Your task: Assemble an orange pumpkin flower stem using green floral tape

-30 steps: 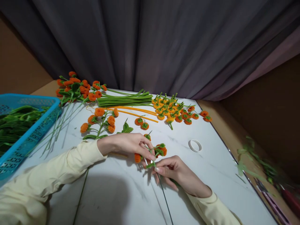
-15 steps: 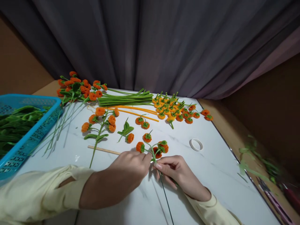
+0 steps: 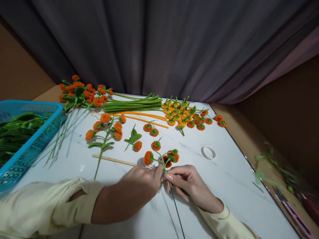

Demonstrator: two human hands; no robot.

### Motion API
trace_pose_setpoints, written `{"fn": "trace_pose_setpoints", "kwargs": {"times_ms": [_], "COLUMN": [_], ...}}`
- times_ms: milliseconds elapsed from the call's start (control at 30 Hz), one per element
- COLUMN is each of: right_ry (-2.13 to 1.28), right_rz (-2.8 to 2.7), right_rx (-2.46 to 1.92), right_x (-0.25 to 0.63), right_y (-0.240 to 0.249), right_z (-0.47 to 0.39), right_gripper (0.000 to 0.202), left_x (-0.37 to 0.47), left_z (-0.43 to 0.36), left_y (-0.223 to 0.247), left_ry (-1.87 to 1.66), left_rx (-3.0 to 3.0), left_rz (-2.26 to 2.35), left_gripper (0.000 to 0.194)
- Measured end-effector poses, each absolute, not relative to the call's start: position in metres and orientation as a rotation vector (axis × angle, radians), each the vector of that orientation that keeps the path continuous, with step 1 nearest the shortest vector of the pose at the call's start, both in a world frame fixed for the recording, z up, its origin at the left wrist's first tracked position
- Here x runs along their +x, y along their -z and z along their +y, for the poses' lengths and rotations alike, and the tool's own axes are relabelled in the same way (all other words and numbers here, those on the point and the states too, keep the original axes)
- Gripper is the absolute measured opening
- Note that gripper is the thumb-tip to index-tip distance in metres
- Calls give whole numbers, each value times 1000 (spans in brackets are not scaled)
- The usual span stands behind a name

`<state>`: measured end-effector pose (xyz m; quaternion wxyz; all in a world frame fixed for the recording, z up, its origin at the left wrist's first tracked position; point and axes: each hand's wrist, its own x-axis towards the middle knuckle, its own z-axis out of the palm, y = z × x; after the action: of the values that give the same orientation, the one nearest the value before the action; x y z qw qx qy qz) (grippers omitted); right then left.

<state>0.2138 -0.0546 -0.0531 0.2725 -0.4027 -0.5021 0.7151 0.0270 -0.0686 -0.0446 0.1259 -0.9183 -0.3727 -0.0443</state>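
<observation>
Near the front middle of the white table, my right hand point(image 3: 190, 184) pinches the dark green stem point(image 3: 177, 210) of a small spray of orange fuzzy pumpkins point(image 3: 149, 158) between thumb and fingers. My left hand point(image 3: 143, 181) is closed at the same stem from the left, just under the branching green stalks point(image 3: 163, 161); its fingertips are partly hidden. A loose orange pumpkin point(image 3: 156, 145) lies just behind the spray. To the left rests a fuller branch point(image 3: 104, 141) with several orange pumpkins and green leaves. Behind my left hand is a thin wooden stick point(image 3: 113, 160).
A blue basket point(image 3: 47, 136) of green leaves stands at the left. Along the back lie orange bunches point(image 3: 87, 94), green stems point(image 3: 134, 105) and yellow pumpkins point(image 3: 176, 114). A white tape ring point(image 3: 208, 152) is at the right, with pink-handled scissors point(image 3: 294, 212) beyond the table's edge.
My left hand has shifted slightly down and right beside the stem, exposing more of the wooden stick. My right hand has hardly moved.
</observation>
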Motion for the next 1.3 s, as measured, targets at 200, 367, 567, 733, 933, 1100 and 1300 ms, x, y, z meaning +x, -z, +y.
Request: {"fn": "trace_pose_setpoints", "kwargs": {"times_ms": [200,367,567,733,933,1100,1300], "right_ry": [-1929,-1896,-1898,-1889,-1885,-1862,-1865], "right_rz": [-1349,-1382,-1388,-1408,-1436,-1448,-1474], "right_rx": [-1064,-1071,-1089,-1101,-1091,-1105,-1111], "right_x": [213,213,213,213,212,212,212], "right_y": [54,54,53,52,53,53,54], "right_z": [-57,-59,-57,-57,-59,-58,-58], "right_gripper": [29,31,33,39,41,43,40], "left_x": [29,28,27,27,29,27,24], "left_z": [-68,-67,-68,-67,-67,-68,-66], "left_y": [41,36,40,42,48,51,41], "left_ry": [2,13,71,-35,49,53,-62], "left_rx": [-2707,-2733,-2753,-2779,-2782,-2784,-2776], "left_rz": [-1009,-992,-1064,-974,-1033,-1052,-893], "left_gripper": [20,27,17,24,25,29,30]}}
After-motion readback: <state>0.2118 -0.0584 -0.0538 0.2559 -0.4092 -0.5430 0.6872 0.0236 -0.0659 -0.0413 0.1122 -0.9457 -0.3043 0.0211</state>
